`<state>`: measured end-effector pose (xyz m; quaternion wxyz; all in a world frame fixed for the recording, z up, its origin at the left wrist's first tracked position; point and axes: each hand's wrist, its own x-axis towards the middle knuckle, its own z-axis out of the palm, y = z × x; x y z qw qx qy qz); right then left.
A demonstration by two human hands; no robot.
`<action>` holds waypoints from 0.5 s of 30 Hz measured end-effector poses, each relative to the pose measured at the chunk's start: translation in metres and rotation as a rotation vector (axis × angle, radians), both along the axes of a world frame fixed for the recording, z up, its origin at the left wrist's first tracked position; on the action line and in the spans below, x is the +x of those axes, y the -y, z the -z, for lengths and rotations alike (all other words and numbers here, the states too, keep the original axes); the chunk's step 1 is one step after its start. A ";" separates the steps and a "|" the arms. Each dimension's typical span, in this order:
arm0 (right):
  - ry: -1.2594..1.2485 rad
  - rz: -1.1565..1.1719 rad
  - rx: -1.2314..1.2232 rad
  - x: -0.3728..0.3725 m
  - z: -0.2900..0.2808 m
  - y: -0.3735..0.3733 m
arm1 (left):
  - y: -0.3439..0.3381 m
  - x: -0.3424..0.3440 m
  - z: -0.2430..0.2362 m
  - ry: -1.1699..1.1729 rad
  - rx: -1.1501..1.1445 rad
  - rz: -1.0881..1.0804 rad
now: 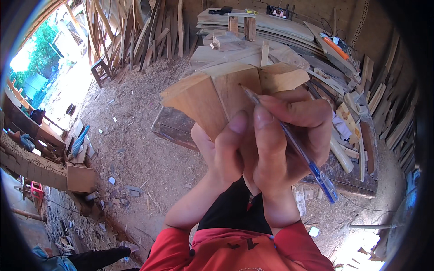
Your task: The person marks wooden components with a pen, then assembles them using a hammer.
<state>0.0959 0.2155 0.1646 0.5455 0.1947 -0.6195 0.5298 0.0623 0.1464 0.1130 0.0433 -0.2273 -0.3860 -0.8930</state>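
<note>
Head view shows the left hand [226, 151] wrapped around the wooden piece [231, 92] at twelve o'clock, seemingly steadying it beneath the pen [313, 166] pinched in the right hand [308, 124], tip toward eleven.

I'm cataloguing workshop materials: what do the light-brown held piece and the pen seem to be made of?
Held piece: apparently bare wood, likely unvarnished; its tan faces show faint grain and little shine.
Pen: probably smooth plastic; it looks clear and glossy, turning blue toward one end.
</note>
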 end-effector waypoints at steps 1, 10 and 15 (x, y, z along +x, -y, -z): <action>0.019 0.010 0.004 0.000 0.000 0.000 | -0.001 0.000 0.001 0.001 -0.004 0.040; -0.039 0.023 0.049 -0.001 0.001 -0.005 | -0.004 -0.001 0.002 -0.085 -0.099 -0.066; -0.020 0.031 0.053 0.002 0.002 -0.008 | -0.002 -0.004 0.005 -0.186 -0.201 -0.190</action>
